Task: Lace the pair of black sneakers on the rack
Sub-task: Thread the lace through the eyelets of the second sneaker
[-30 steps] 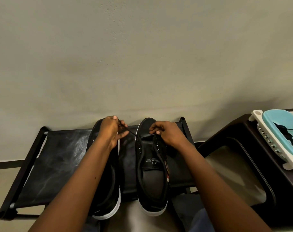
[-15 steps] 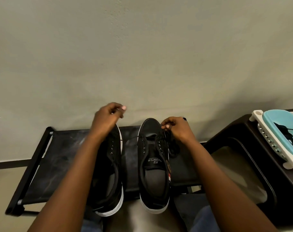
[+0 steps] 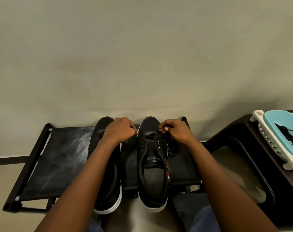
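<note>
While both sneakers sit side by side on the black rack (image 3: 58,158), toes toward the plain wall, their heels hang past its near edge. The rack's left half is bare fabric, dusty and scuffed grey, framed by black tubes with silver joints. The right sneaker (image 3: 153,174) is black canvas with a white sole, metal eyelets and a printed insole; the left sneaker (image 3: 109,190) matches it and lies partly under the forearm. The left hand (image 3: 119,130) is clenched at the right sneaker's left eyelet row; I cannot tell whether its grip holds the lace. The right hand (image 3: 175,129) pinches the black lace (image 3: 173,149) at the right row, with slack bunched on the rack just beside the shoe. To the right stands a dark plastic stool (image 3: 243,164) carrying a white slotted basket (image 3: 266,136) with a blue liner, another black lace (image 3: 286,134) inside. Two sneakers, two laces, one basket.
</note>
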